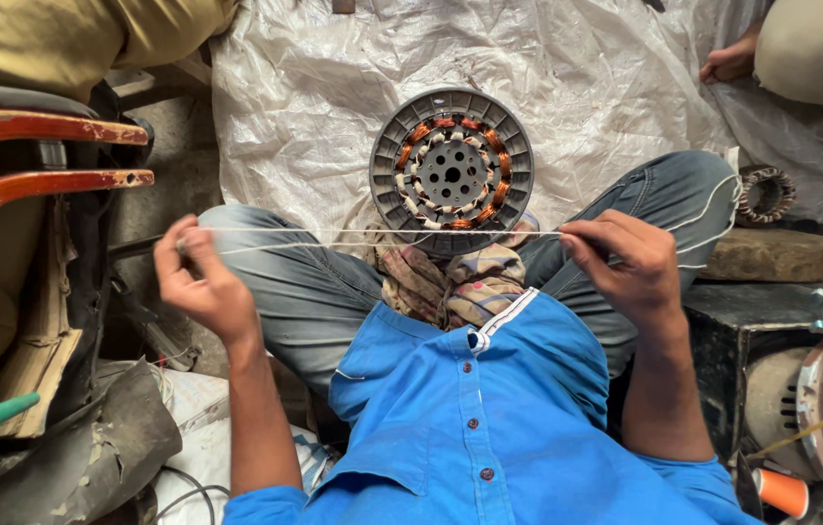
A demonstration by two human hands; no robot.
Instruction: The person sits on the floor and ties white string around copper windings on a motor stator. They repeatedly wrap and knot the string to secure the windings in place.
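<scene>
Blue shirt [489, 418] fills the near edge of my view. Past it, my left hand [199, 277] and right hand [625, 262] sit well apart, each pinched shut on one end of a thin white thread [372, 233]. I see it stretched taut, its long axis running straight across from left to right. Just beyond its middle, about equally far from both hands, the round motor winding [451, 173] rests on a patterned cloth [450, 282] between my knees, white plastic sheet [577, 78] behind
</scene>
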